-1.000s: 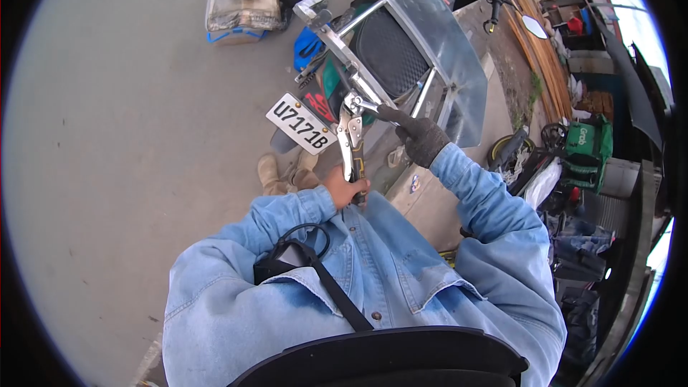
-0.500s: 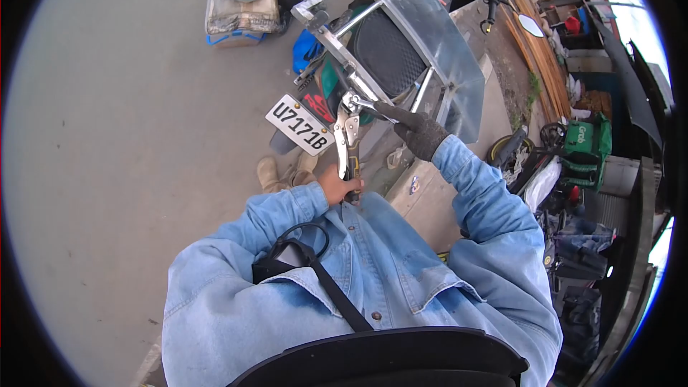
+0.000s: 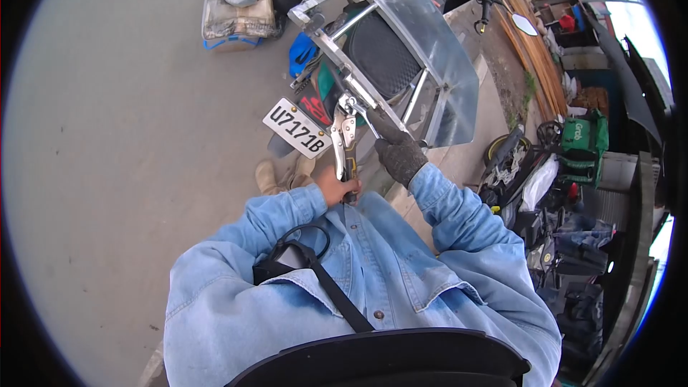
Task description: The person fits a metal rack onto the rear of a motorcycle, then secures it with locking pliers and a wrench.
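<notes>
Two hands work at a motorcycle's metal rack. The bare left hand clenches the handles of locking pliers, clamped on the rack beside licence plate "U7171B". The gloved right hand touches the rail, its grip unclear. A green "Grab" bag stands well apart.

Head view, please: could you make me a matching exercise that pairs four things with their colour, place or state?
Things:
1. locking pliers
2. number plate
3. right hand
4. bag

Descriptions:
a. green, far right
b. in a dark glove, up at the metal frame
c. handles in the bare left hand
d. white with black characters

Pairs: 1-c; 2-d; 3-b; 4-a
</notes>
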The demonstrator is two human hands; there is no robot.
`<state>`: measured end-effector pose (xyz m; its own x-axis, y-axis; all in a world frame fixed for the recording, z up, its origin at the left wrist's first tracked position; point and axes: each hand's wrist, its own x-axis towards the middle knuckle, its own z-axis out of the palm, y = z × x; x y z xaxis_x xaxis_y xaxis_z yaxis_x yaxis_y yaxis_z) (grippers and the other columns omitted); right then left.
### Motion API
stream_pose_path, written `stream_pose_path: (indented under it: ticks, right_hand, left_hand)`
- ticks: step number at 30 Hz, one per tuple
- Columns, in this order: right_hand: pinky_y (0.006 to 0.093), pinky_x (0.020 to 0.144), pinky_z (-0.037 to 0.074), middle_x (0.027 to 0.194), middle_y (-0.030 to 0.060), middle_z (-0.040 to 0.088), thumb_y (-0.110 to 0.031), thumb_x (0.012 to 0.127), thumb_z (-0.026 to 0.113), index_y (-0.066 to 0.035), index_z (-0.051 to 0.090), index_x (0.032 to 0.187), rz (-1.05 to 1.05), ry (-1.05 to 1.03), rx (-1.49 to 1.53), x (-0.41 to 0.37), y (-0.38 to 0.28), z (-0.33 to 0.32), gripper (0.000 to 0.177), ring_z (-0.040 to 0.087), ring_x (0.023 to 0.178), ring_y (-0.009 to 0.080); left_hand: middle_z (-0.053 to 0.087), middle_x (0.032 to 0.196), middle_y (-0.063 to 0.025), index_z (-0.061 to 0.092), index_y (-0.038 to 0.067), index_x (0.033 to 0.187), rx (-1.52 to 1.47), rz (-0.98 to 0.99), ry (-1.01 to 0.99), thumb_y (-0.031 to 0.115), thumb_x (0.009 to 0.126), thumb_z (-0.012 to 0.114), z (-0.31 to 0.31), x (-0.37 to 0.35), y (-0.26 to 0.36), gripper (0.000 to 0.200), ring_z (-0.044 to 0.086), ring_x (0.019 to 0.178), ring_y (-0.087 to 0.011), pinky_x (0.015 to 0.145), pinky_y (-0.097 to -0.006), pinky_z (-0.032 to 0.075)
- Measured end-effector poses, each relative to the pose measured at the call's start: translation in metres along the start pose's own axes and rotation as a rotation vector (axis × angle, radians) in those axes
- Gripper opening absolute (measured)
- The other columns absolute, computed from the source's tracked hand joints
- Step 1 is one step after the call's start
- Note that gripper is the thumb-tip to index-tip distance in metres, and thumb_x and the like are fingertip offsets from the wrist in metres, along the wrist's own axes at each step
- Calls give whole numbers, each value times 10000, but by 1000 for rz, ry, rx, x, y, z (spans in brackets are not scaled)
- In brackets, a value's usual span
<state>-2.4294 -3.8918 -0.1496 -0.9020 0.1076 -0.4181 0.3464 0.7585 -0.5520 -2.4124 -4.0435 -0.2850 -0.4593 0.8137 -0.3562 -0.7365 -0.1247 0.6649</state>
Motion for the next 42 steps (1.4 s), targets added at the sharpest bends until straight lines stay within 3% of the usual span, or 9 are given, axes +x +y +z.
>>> stream_pose_path:
  ticks: [2, 4, 6, 12, 15, 19, 29, 31, 42]
  right_hand:
    - [360, 945, 417, 1286, 171, 512, -72, 855, 500, -160, 415, 1362, 222, 42, 263, -7, -18, 10, 522, 539, 1121, 278]
    - [355, 875, 451, 1284, 173, 511, -70, 845, 506, -157, 411, 1367, 351, -2, 278, -5, -19, 10, 538, 567, 1060, 258]
    - [299, 603, 456, 844, 44, 577, -30, 841, 452, -203, 411, 1371, 2, 66, 82, -2, -1, 10, 558, 536, 623, 148]
    - [426, 765, 473, 1026, 197, 574, -16, 812, 486, -170, 359, 1381, -88, -27, -478, 0, -24, -11, 603, 575, 839, 368]
    - [426, 746, 483, 973, 189, 585, -9, 789, 487, -183, 316, 1399, -262, 217, -445, 2, -7, 6, 657, 598, 854, 343]
    - [464, 754, 479, 968, 208, 604, -77, 807, 513, -203, 271, 1412, 2, -71, -581, 5, -24, -14, 664, 606, 873, 374]
    - [463, 766, 477, 979, 211, 604, -91, 833, 507, -187, 384, 1359, -189, -25, -386, 11, 5, -21, 548, 596, 875, 390]
    - [467, 753, 473, 991, 207, 606, -95, 849, 497, -192, 371, 1367, -87, -260, -674, 10, -13, -21, 543, 596, 887, 384]
    - [490, 757, 474, 991, 274, 577, -80, 851, 488, -180, 182, 1426, -73, -90, -444, 7, -34, -14, 660, 591, 883, 430]
  left_hand:
    - [609, 711, -121, 521, -29, 848, 7, 7, 39, 23, 789, 625, 2, -1, -3, 131, 629, 613, -201, 540, -331, 544]
    - [610, 691, -116, 548, -34, 813, 17, 19, 84, 26, 782, 634, 0, 0, -8, 109, 618, 592, -190, 539, -338, 539]
    - [610, 689, -119, 548, -39, 820, -96, 24, 68, 25, 787, 628, -2, 3, -12, 108, 613, 576, -188, 522, -333, 534]
    - [603, 670, -121, 544, -45, 797, -89, -22, 46, 31, 793, 623, -5, -4, -1, 110, 598, 534, -182, 493, -325, 523]
    - [598, 654, -119, 541, -44, 781, -51, 19, 55, 30, 792, 621, -8, -2, -7, 110, 594, 530, -181, 489, -322, 516]
    - [592, 638, -117, 537, -45, 773, 2, 11, 36, 35, 791, 623, -12, 0, -10, 119, 589, 522, -182, 486, -323, 511]
    - [592, 640, -106, 524, -21, 799, 12, -2, 43, 57, 756, 661, -11, -1, -7, 164, 589, 539, -178, 494, -325, 501]
    - [593, 643, -109, 522, -21, 801, 27, 4, 23, 51, 757, 659, -11, 0, -10, 161, 587, 537, -180, 495, -328, 503]
    - [587, 678, -128, 514, -51, 844, 132, 63, 27, 25, 806, 628, -16, 1, -12, 142, 592, 559, -197, 487, -339, 512]
